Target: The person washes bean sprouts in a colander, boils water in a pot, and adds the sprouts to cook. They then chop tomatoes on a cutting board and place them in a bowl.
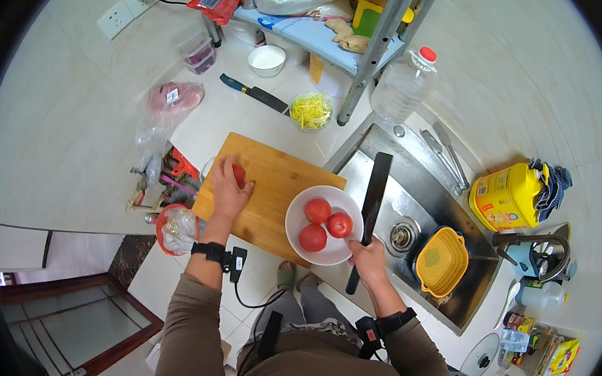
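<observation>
My left hand [228, 194] is closed around a red tomato [239, 173] at the far left part of the wooden cutting board [264, 168]. Its fingers cover much of the tomato. In my right hand [369, 259] is a kitchen knife [377, 190], its dark blade pointing away from me over the sink's near-left edge. The same hand's thumb side meets the rim of a white bowl [295, 241]; whether it also bears the bowl's weight I cannot tell. Three tomatoes [318, 211] lie in the bowl, which overlaps the board's right end.
Behind the board are a second knife [257, 92], a bowl of yellow-green shreds [311, 111] and a small white bowl [267, 61]. A metal sink [414, 186] at right holds a yellow basket [442, 262]. A metal-legged shelf [370, 76] rises behind; a plastic jug [404, 88] stands beside it.
</observation>
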The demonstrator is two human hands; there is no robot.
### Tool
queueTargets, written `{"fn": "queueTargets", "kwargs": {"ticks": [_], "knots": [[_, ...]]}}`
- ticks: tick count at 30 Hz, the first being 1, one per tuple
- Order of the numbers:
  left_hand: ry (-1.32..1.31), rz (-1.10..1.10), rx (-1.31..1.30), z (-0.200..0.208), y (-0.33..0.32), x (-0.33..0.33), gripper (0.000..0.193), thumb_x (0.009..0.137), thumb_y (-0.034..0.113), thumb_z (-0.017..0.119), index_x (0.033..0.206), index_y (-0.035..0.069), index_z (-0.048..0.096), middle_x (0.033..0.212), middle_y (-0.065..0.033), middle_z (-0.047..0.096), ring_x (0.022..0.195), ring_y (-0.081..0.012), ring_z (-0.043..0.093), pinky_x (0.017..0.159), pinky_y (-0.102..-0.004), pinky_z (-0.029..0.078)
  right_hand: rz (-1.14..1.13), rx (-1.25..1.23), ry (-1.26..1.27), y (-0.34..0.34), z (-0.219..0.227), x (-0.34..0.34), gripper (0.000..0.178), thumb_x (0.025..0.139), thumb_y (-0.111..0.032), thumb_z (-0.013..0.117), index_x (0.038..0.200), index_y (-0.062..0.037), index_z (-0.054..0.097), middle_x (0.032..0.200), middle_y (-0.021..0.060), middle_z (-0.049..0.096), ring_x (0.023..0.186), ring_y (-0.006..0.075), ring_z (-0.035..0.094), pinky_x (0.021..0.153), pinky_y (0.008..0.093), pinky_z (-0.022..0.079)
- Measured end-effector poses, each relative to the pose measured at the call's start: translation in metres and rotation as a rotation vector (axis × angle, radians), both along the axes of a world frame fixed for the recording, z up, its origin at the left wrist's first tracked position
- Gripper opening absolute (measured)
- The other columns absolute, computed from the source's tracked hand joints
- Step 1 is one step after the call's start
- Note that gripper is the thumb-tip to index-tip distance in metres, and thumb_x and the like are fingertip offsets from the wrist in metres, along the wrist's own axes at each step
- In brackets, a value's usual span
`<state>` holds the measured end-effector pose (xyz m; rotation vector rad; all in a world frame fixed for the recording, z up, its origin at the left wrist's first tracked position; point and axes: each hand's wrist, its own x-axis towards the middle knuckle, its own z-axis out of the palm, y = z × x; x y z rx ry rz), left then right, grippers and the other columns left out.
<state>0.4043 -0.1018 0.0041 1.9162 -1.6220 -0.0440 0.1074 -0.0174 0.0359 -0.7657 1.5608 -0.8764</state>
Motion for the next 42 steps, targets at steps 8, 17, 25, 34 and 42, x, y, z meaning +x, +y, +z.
{"fn": "queueTargets", "kwargs": {"ticks": [8,17,25,34,42], "knots": [[0.036,-0.568,0.346,0.059,0.04,-0.12,0.057,0.068,0.029,0.07,0.119,0.013,0.05,0.131,-0.015,0.037,0.116,-0.0359,0.04,0.091,-0.0427,0.042,0.144,-0.048,0.208,-0.032,-0.045,0.007,0.026,0.072,-0.015,0.059,0.084,0.0075,0.055,0.069,0.0177,0.061,0.064,0.0279,0.059,0.063,0.0366,0.047],[-0.019,-0.246,0.382,0.026,0.035,-0.138,0.055,0.059,0.028,0.074,0.11,0.019,0.057,0.133,-0.013,0.031,0.116,-0.0413,0.033,0.077,-0.0442,0.05,0.182,-0.073,0.297,-0.039,-0.048,0.028,0.028,0.071,-0.015,0.059,0.086,0.0076,0.056,0.075,0.0213,0.061,0.07,0.0336,0.061,0.068,0.0378,0.047],[0.044,-0.437,0.309,0.011,0.013,-0.113,0.057,0.056,0.02,0.074,0.11,0.017,0.057,0.126,-0.0115,0.039,0.116,-0.0383,0.034,0.088,-0.0422,0.043,0.025,0.03,0.191,-0.042,-0.038,0.047,0.025,0.072,-0.014,0.059,0.082,0.0084,0.055,0.067,0.0137,0.059,0.062,0.0239,0.058,0.063,0.0342,0.047],[1.419,-0.457,0.55,0.066,-0.026,-0.044,0.059,0.06,0.007,0.072,0.116,0.008,0.052,0.111,-0.0084,0.054,0.106,-0.0236,0.05,0.087,-0.0346,0.043,-0.126,0.081,0.024,-0.027,-0.033,0.038,0.017,0.078,-0.006,0.057,0.089,0.0055,0.053,0.06,0.0052,0.054,0.043,0.012,0.047,0.038,0.0261,0.036],[0.022,-0.642,0.314,0.024,-0.03,-0.008,0.059,0.059,0.009,0.071,0.114,0.023,0.053,0.123,-0.0074,0.041,0.118,-0.0339,0.034,0.088,-0.037,0.044,-0.411,0.103,0.138,0.008,0.002,-0.005,0.017,0.076,-0.003,0.058,0.088,0.0051,0.05,0.061,0.0045,0.052,0.044,0.0116,0.045,0.04,0.0257,0.036]]}}
